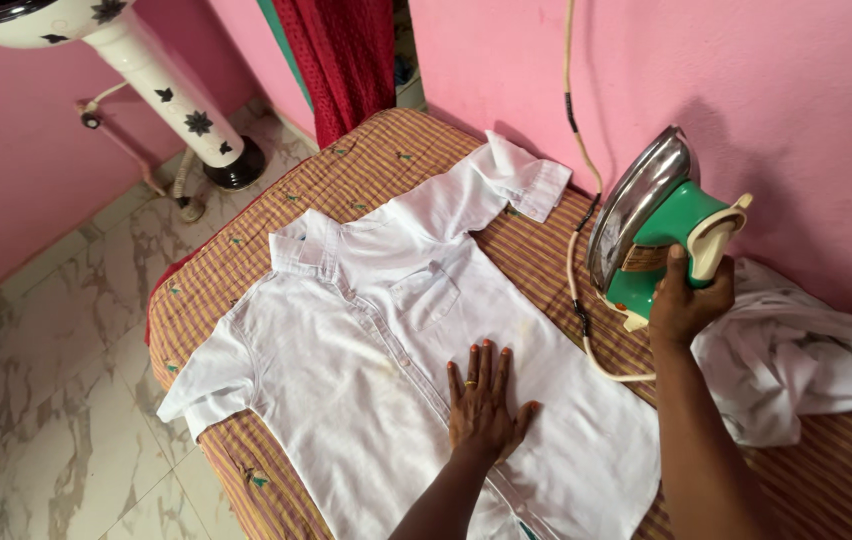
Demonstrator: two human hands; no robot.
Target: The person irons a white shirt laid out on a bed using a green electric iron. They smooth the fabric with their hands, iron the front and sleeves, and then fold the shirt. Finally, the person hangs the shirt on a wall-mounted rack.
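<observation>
While the white shirt [386, 350] lies spread front-up on the striped cloth [346, 170] that covers the counter, buttoned along its placket with the collar toward the far end and both short sleeves laid out to the sides, pressing looks barely begun. Its front panel beside the pocket shows soft creases and a faint yellowish mark near the middle, and the sleeves look rumpled at the cuffs. The left hand [484, 395] rests flat on the lower front of the shirt, fingers stretched out and close together, palm down, holding the fabric taut. Off to the side, the right hand [684, 300] is wrapped around the cream handle of the green iron [661, 225], which is tilted up with its shiny soleplate facing away from the shirt and not touching it (so no pass is under way at this instant). Its cord [578, 300] runs down from the pink wall [746, 80] and loops across the cloth. Just beside the iron lies a crumpled white garment [796, 360], seemingly waiting its turn. Farther out are a marble floor [36, 380], a patterned washbasin pedestal [171, 90] and a red curtain [346, 60].
</observation>
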